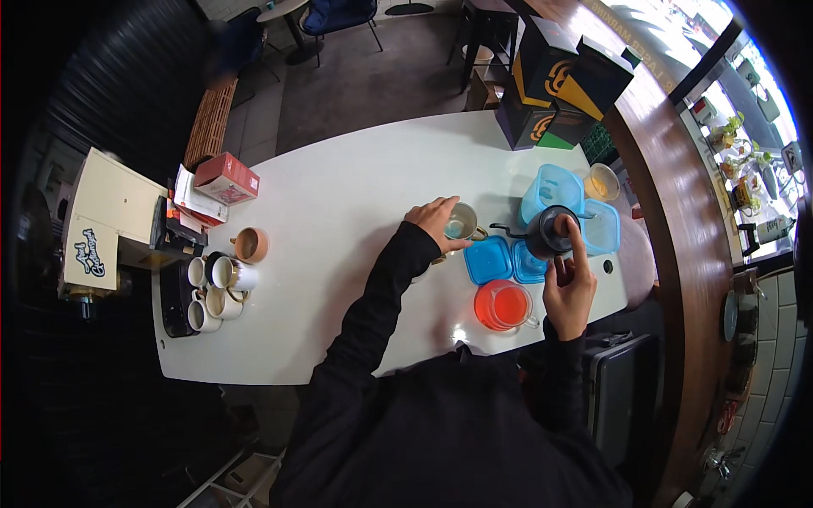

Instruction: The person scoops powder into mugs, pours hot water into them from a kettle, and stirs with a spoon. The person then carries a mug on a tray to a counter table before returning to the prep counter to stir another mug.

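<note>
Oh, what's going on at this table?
Someone's left hand is around a mug, while their right hand holds a dark kettle. The kettle's spout points toward the mug; I can't tell whether anything is flowing. A clear jug of red liquid stands nearer the person, and a blue lid lies between jug and mug.

The place looked like a café. A round table (282, 10) and a blue chair (339, 15) stood beyond the far edge of the white table (339, 186), and a lettered window (631, 38) lay past its right end. Mugs (224, 303) clustered near its left end, while a spouted black kettle (542, 237) was at its right half.
</note>
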Demonstrator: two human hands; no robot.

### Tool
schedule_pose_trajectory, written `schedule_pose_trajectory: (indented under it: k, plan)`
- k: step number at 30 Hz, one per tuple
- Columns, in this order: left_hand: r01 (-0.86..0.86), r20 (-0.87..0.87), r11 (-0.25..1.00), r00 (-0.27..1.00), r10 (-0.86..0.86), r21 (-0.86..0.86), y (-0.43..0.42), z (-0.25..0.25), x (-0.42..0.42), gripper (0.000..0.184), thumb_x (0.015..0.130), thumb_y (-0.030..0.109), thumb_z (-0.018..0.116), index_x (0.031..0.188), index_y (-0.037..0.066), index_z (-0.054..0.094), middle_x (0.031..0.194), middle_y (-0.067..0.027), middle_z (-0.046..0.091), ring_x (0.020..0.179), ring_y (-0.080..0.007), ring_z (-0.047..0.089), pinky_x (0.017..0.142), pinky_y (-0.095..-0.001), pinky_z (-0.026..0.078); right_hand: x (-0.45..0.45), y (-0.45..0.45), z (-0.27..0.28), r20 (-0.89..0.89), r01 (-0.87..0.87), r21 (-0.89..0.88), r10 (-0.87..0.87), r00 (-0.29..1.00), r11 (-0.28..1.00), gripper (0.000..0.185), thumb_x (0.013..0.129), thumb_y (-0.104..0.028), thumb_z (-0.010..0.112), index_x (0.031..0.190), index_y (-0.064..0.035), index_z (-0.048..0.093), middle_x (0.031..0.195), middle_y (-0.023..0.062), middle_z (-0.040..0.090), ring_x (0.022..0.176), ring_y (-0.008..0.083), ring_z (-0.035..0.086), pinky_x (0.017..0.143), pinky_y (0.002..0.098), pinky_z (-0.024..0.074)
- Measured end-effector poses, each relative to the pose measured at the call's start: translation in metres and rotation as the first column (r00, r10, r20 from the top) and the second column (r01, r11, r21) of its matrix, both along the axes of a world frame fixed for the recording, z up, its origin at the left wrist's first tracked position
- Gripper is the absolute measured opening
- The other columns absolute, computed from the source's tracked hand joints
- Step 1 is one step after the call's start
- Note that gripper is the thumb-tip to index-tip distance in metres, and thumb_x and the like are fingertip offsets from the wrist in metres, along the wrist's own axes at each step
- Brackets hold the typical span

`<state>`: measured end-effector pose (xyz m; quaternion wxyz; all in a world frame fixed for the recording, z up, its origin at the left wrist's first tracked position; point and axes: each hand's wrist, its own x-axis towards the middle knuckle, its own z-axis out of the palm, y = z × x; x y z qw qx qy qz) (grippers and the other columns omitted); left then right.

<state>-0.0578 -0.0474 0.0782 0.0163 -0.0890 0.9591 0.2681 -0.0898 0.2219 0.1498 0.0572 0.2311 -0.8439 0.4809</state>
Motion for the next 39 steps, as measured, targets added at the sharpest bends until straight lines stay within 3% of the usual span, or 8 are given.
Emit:
schedule_pose_trajectory:
  k: [5, 10, 16, 24, 27, 34, 36, 39]
  plan:
    - [0.001, -0.140, 1.000, 0.990, 0.000, 0.010, -0.001, -0.010, 0.007, 0.088, 0.066, 0.051, 0.089, 0.135, 0.005, 0.060, 0.130, -0.0158, 0.067, 0.114, -0.0343, 0.067, 0.099, -0.0428, 0.052, 0.002, -0.003, 0.000, 0.016, 0.003, 0.035, -0.003, 1.000, 0.999, 0.077, 0.081, 0.015, 0.054, 0.153, -0.0126, 0.045, 0.112, 0.0278, 0.070, 0.081, 0.0304, 0.076, 0.080, 0.0375, 0.0589]
    - [0.038, -0.234, 0.995, 0.972, -0.014, 0.097, 0.002, -0.011, 0.013, 0.083, 0.058, 0.047, 0.094, 0.127, 0.010, 0.065, 0.119, -0.0086, 0.072, 0.105, -0.0269, 0.071, 0.094, -0.0409, 0.054, 0.002, -0.005, -0.002, 0.004, 0.003, 0.070, -0.004, 1.000, 0.998, 0.079, 0.080, 0.015, 0.054, 0.153, -0.0151, 0.046, 0.112, 0.0267, 0.070, 0.079, 0.0341, 0.074, 0.077, 0.0380, 0.0580]
    - [0.074, -0.387, 0.993, 0.921, -0.032, 0.093, 0.008, -0.008, 0.017, 0.068, 0.060, 0.034, 0.093, 0.119, 0.009, 0.069, 0.110, -0.0082, 0.075, 0.096, -0.0290, 0.073, 0.088, -0.0393, 0.058, -0.002, -0.012, -0.007, -0.018, 0.013, 0.112, -0.011, 1.000, 0.994, 0.079, 0.080, 0.014, 0.054, 0.152, -0.0193, 0.049, 0.107, 0.0249, 0.071, 0.076, 0.0363, 0.072, 0.072, 0.0399, 0.0552]
    - [0.079, -0.408, 0.988, 0.913, -0.017, 0.134, 0.008, -0.009, 0.018, 0.067, 0.060, 0.032, 0.093, 0.119, 0.009, 0.070, 0.110, -0.0093, 0.075, 0.095, -0.0287, 0.074, 0.086, -0.0389, 0.059, -0.002, -0.019, -0.014, -0.089, 0.017, 0.135, -0.005, 0.996, 0.991, 0.083, 0.076, 0.013, 0.056, 0.151, -0.0218, 0.050, 0.094, 0.0215, 0.071, 0.072, 0.0362, 0.068, 0.070, 0.0419, 0.0524]
    - [0.081, -0.409, 0.986, 0.913, -0.016, 0.143, 0.008, -0.009, 0.019, 0.067, 0.060, 0.031, 0.093, 0.119, 0.009, 0.070, 0.111, -0.0094, 0.075, 0.095, -0.0283, 0.074, 0.086, -0.0387, 0.059, 0.000, -0.021, -0.014, -0.076, 0.022, 0.185, -0.008, 0.997, 0.983, 0.080, 0.077, 0.016, 0.053, 0.150, -0.0182, 0.052, 0.110, 0.0242, 0.070, 0.062, 0.0288, 0.064, 0.068, 0.0320, 0.0520]
    - [0.077, -0.424, 0.986, 0.906, -0.006, 0.150, 0.009, -0.012, 0.018, 0.068, 0.060, 0.031, 0.093, 0.120, 0.009, 0.070, 0.112, -0.0090, 0.075, 0.096, -0.0279, 0.074, 0.085, -0.0374, 0.059, 0.003, -0.027, -0.013, -0.125, 0.013, 0.165, 0.008, 0.992, 0.986, 0.083, 0.075, 0.017, 0.051, 0.150, -0.0197, 0.053, 0.101, 0.0240, 0.070, 0.059, 0.0275, 0.060, 0.065, 0.0325, 0.0507]
    - [0.078, -0.419, 0.985, 0.908, -0.005, 0.157, 0.009, -0.010, 0.018, 0.068, 0.059, 0.031, 0.094, 0.120, 0.009, 0.070, 0.113, -0.0091, 0.074, 0.097, -0.0280, 0.074, 0.086, -0.0377, 0.059, 0.005, -0.027, -0.011, -0.086, 0.035, 0.221, -0.016, 0.996, 0.975, 0.085, 0.075, 0.012, 0.057, 0.151, -0.0254, 0.051, 0.093, 0.0165, 0.071, 0.076, 0.0359, 0.068, 0.070, 0.0450, 0.0521]
    - [0.083, -0.415, 0.983, 0.910, -0.007, 0.165, 0.008, -0.011, 0.019, 0.068, 0.059, 0.031, 0.094, 0.120, 0.009, 0.070, 0.114, -0.0092, 0.074, 0.098, -0.0282, 0.073, 0.086, -0.0383, 0.059, 0.006, -0.030, -0.013, -0.106, 0.055, 0.232, -0.031, 0.994, 0.971, 0.085, 0.075, 0.011, 0.058, 0.151, -0.0275, 0.051, 0.088, 0.0154, 0.069, 0.074, 0.0356, 0.067, 0.069, 0.0451, 0.0516]
